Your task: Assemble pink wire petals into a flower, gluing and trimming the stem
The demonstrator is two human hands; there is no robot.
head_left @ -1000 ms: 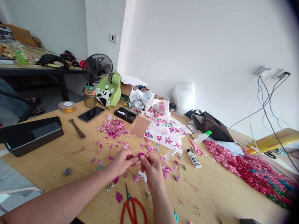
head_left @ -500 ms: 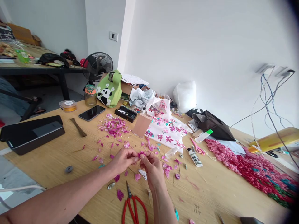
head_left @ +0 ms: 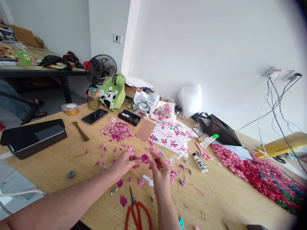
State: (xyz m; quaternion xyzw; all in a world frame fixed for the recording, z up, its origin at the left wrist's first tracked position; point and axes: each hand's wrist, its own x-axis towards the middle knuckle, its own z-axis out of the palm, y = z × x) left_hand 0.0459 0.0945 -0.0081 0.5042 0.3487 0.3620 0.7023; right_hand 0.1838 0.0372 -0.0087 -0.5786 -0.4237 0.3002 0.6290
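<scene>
Between my two hands is a small magenta fabric petal (head_left: pixel 144 158) with a ruffled edge. My left hand (head_left: pixel 128 163) pinches it from the left between thumb and forefinger. On the other side my right hand (head_left: pixel 160 169) has its thumb and forefinger pressed together by the petal's right edge; whatever they hold is too small to make out. Loose magenta petals (head_left: pixel 123 201) and white petal pieces (head_left: pixel 147 180) lie on the wood around my hands. Red-handled pliers (head_left: pixel 133 201) rest below, jaws pointing away from me.
A petal heap (head_left: pixel 117 129), a phone (head_left: pixel 95 116) and a black case (head_left: pixel 129 117) lie farther back. Finished-looking flowers rest on a white sheet (head_left: pixel 159 135). Pink scissors (head_left: pixel 202 151), a glue bottle (head_left: pixel 200 163) and a pink-red flower mass (head_left: pixel 249 174) are at right.
My right hand's fingers have drawn slightly right and up, away from the left hand's fingers. The magenta petal between them now shows more fully.
</scene>
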